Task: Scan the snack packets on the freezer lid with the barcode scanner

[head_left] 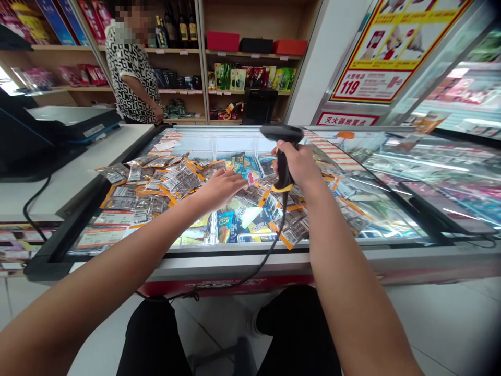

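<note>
Black coiled cable (270,250) hangs over the glass-topped chest freezer (235,250), a likely snag. Above its lid, the right hand (299,164) grips the black handheld scanner (282,151); the left hand (223,188) presses silver-and-orange snack packets (172,183), which could slide.

Wood shelves (250,55) w/ goods, white tile floor (450,318), bright light.

Glossy foil packets (178,180), matt plastic scanner (282,137)
</note>
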{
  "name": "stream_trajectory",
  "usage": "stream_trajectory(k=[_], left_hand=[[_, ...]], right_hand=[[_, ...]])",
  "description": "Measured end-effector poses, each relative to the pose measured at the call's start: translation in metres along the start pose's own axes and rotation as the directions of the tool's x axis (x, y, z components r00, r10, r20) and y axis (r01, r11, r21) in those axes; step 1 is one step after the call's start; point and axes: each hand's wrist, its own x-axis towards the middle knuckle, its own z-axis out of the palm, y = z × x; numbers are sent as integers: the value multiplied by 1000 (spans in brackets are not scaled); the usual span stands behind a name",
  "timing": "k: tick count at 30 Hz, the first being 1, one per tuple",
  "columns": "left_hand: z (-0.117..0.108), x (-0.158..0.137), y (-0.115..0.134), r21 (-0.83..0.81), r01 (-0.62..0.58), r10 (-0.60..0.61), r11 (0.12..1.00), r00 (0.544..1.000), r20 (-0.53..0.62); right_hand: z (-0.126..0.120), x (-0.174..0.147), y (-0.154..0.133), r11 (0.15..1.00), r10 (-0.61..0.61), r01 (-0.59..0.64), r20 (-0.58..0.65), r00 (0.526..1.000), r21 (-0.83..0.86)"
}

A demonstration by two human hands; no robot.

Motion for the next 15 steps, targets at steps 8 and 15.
stream_trajectory(k=[8,15], left_hand=[[2,-3,-10,-3,32,-31,999,996,82],[-3,-6,-31,74,155,-161,985,984,79]], right_hand=[[-34,-15,-11,911,372,-214,482,793,-351],[-44,-16,-10,886,447,-316,443,777,-340]])
